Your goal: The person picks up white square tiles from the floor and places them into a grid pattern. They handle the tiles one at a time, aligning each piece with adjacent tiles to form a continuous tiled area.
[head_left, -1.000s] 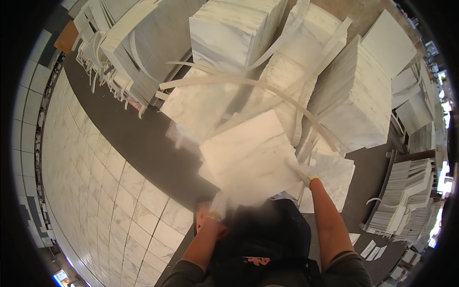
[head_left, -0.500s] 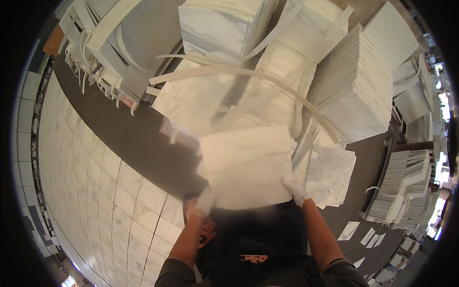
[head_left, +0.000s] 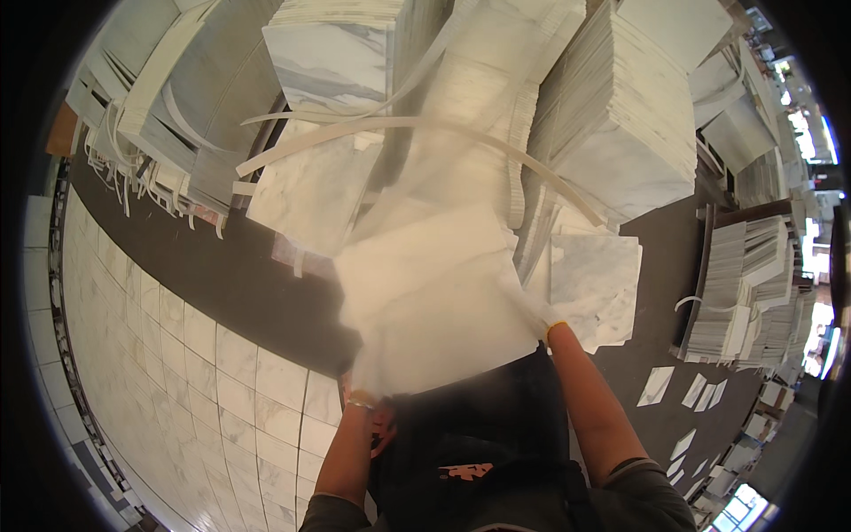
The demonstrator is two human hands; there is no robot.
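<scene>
A square white marble tile [head_left: 434, 306] is tilted in front of my body, its right side higher than its left. My left hand [head_left: 367, 368], in a white glove, grips the tile's left edge near the lower corner. Along the right edge my right hand [head_left: 534, 306], also gloved, holds on with its fingers partly blurred against the tile. Most fingertips are hidden or smeared. Just beyond the tile stands a middle stack of thin tiles [head_left: 456, 146]. A pale curved strip [head_left: 399, 126] arches across that stack.
At the far side are a grey-veined stack [head_left: 328, 66] and a large right stack [head_left: 612, 146]. Single slabs lie at the left [head_left: 310, 191] and right [head_left: 594, 282]. A rack of upright tiles [head_left: 731, 288] stands farther right. Tiles laid in rows [head_left: 239, 381] cover the left side.
The held tile has turned slightly, its right side rising and its left dropping. Both hands moved with it. The surrounding stacks have shifted left and up in the picture.
</scene>
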